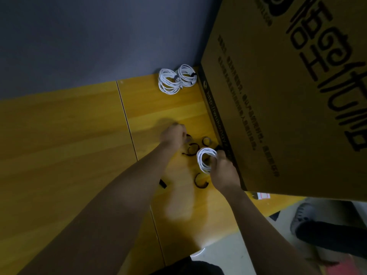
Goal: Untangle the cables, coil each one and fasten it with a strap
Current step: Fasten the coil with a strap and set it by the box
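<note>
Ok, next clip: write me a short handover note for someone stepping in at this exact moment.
Right hand grips a coiled white cable, with no strap visible on it.
Left hand is curled over the loose black straps on the yellow wooden table; blur hides whether it holds one.
Done: two strapped white cable coils lie at the far edge beside the big cardboard box.
Left: strap the held coil and set it with the others.

My left hand (pixel 173 136) is smearing with motion blur — whether its curled fingers are pinching a strap I cannot tell. My right hand (pixel 222 171) is covering the near side of the white coil (pixel 204 159). The cardboard box (pixel 288 96) is running off the top and right edges — its print is partly cut.
</note>
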{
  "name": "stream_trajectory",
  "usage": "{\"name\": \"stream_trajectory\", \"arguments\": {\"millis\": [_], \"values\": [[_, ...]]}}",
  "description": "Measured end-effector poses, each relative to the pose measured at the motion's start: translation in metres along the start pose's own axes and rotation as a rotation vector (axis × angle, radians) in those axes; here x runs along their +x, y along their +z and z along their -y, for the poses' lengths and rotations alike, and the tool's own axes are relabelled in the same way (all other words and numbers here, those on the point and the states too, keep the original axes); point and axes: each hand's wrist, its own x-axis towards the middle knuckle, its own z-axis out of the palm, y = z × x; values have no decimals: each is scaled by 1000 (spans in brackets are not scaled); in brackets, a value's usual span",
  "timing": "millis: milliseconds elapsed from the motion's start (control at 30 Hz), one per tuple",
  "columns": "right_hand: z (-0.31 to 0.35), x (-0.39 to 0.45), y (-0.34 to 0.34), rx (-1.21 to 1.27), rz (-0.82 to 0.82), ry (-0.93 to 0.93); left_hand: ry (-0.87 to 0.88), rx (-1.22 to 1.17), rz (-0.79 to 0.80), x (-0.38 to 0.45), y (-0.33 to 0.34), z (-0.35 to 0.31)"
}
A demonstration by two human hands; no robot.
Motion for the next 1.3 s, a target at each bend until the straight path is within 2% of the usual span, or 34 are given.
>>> {"name": "stream_trajectory", "arguments": {"millis": [233,400,600,733,933,1067,1300], "values": [[23,-7,-15,262,-62,-138,187,-322,-313,-43,-46,10],[61,-27,-43,473,30,-408,221,-506,-353,-93,-92,11],[117,-60,-61,475,86,-668,234,-671,-340,-161,-135,16],[145,-87,-66,600,125,-728,214,-725,-352,-198,-159,29],[183,-113,-55,661,236,-752,173,-735,-389,-239,-176,64],[197,-128,-46,689,197,-768,135,-708,-411,-257,-181,81],[210,-161,-30,631,137,-838,67,-844,-432,-280,-189,96]]}}
